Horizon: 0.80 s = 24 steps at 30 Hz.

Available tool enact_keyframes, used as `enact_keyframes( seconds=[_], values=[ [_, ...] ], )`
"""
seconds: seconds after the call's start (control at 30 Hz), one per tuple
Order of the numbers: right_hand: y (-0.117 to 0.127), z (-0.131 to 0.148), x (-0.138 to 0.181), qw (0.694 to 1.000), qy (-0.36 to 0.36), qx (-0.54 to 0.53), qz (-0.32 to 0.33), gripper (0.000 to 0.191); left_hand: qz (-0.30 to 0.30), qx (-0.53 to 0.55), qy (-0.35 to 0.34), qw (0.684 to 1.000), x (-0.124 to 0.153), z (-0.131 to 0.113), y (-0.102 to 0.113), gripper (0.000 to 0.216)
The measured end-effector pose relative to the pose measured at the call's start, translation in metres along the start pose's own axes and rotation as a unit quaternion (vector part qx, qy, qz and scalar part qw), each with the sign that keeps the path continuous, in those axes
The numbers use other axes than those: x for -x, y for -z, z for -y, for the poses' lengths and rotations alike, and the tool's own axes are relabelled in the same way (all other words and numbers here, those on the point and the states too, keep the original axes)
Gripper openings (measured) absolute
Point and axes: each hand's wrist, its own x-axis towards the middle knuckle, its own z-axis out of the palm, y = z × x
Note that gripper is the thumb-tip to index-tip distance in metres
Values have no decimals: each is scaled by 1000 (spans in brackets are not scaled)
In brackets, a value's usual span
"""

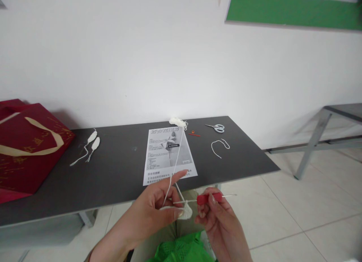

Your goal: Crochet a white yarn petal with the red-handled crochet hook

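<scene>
My left hand pinches a small white crochet piece between thumb and fingers, with its index finger stretched out. A strand of white yarn runs over that finger from a loose yarn bundle at the back of the table. In my right hand is a crochet hook with a red grip, held by thumb and fingers. Its thin metal shaft points left and meets the top edge of the crochet piece, where a yarn loop goes round it.
The dark table bears a printed pattern sheet, scissors, a small red needle-like stick, a cut yarn piece and two white crocheted petals. A red gift bag stands left. Green mesh fabric lies on my lap.
</scene>
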Motion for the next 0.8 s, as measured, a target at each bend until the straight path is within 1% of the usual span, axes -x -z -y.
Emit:
enact_keyframes(
  seconds=[0.17,0.3,0.47,0.67,0.8],
  values=[
    [1,1,-2,1000,-1,-4,7,14,12,10,0,1000,-1,-2,-1,70],
    [0,4,-3,1000,-1,3,23,13,10,2,3,1000,0,-3,0,70],
    [-1,11,-4,997,35,48,48,14,9,-16,-2,1000,3,-7,-1,70],
    [1,25,-6,989,73,99,83,12,14,-44,29,998,6,-14,-5,69],
    [3,30,-7,984,96,123,88,12,11,-49,38,998,7,-14,-6,69]
  ],
)
